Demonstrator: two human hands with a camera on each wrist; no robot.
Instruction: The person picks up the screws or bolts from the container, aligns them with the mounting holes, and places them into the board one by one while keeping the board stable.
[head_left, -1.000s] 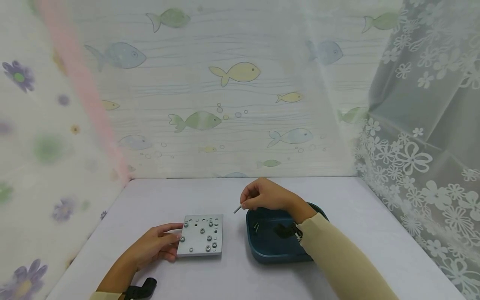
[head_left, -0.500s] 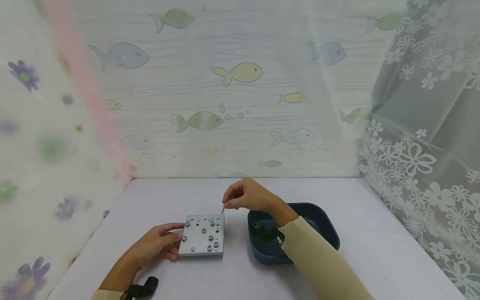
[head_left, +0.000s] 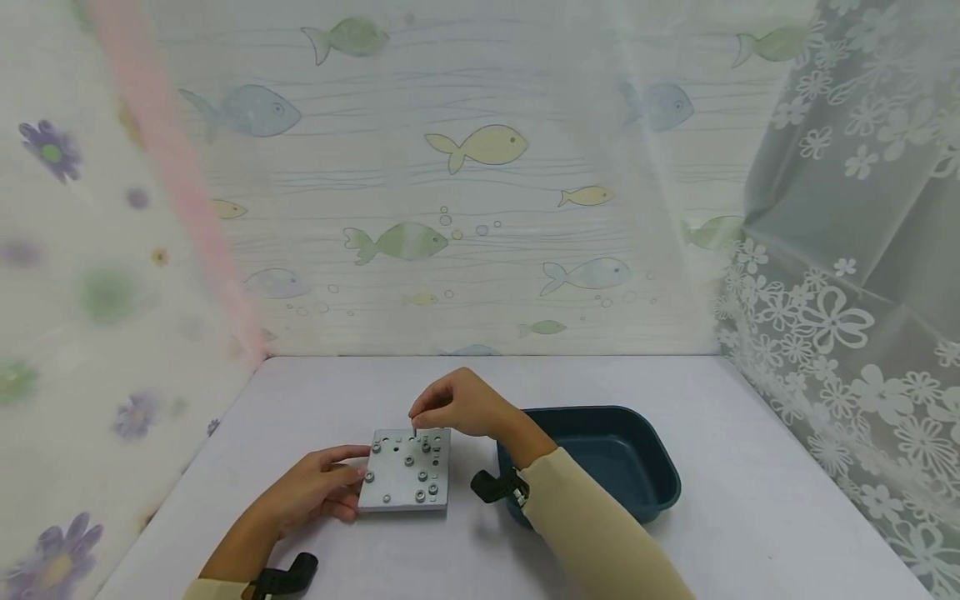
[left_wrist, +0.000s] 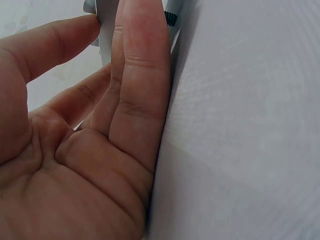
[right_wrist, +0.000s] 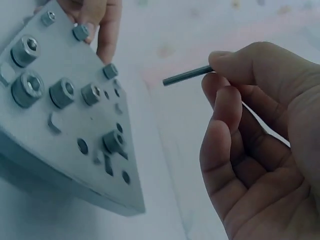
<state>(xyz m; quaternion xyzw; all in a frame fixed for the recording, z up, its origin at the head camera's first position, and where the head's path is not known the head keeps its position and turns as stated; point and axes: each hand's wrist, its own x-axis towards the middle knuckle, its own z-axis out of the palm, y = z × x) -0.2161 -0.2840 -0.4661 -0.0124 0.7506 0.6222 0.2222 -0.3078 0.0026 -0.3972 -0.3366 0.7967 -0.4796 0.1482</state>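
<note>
A silver metal plate (head_left: pixel 393 483) with several holes lies on the table, and several socket-head screws (right_wrist: pixel 28 89) stand in it. My left hand (head_left: pixel 318 483) grips its left edge, thumb at the top face and other fingers at the side and underneath. In the left wrist view a dark screw thread (left_wrist: pixel 171 19) shows below the plate. Between thumb and forefinger, my right hand (head_left: pixel 465 404) pinches a thin metal pin (right_wrist: pixel 187 75). In the head view the pin points down over the plate's far edge; its free end stands apart from the plate in the right wrist view.
A dark blue plastic bin (head_left: pixel 666 500) stands to the right of the plate, partly hidden by my right forearm. White cloth covers the table (head_left: pixel 322 392). A fish-patterned curtain (head_left: pixel 487 275) hangs along the back edge.
My right hand has moved left with the pin, from over the bin to over the plate's far edge, and the pin now points more steeply down. My left hand keeps its grip.
</note>
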